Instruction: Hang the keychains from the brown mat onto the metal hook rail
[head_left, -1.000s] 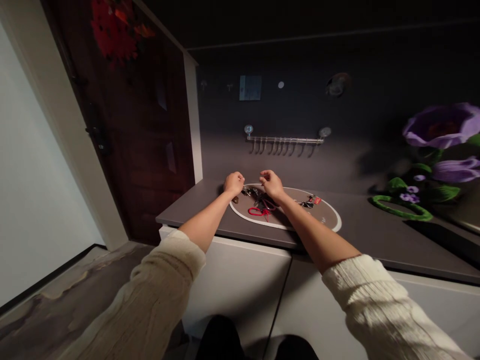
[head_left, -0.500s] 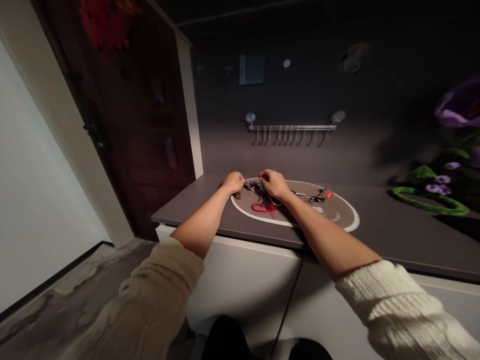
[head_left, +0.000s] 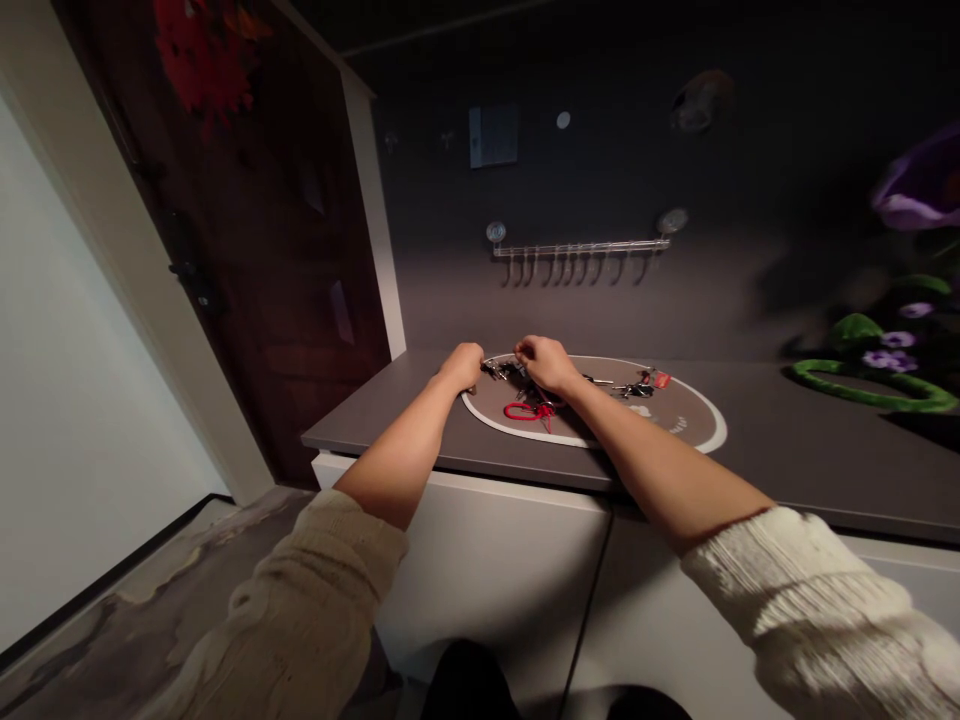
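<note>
On the grey counter lies an oval brown mat with a white rim (head_left: 721, 432). My left hand (head_left: 465, 367) is closed at the mat's left edge, beside a bunch of keys (head_left: 496, 370); what its fingers grip is too small to tell. My right hand (head_left: 546, 362) is over the mat's back middle, fingers curled and pressed together, their contents hidden. Just below it lie a red loop (head_left: 519, 411) and more dark metal keys, partly covered by the hand. Farther right on the mat are another key bunch (head_left: 637, 390) and a red tag (head_left: 661, 380).
A clear rail with hooks (head_left: 581, 248) is fixed to the dark wall behind. Green and purple flowers (head_left: 874, 385) stand on the counter (head_left: 795, 460) at the right. A dark red door (head_left: 285, 300) is at the left, and white cabinet fronts (head_left: 495, 560) are below.
The view has shifted slightly. My left hand has turned a little, its fingers now less visible. My right hand stays curled in nearly the same place over the mat.
</note>
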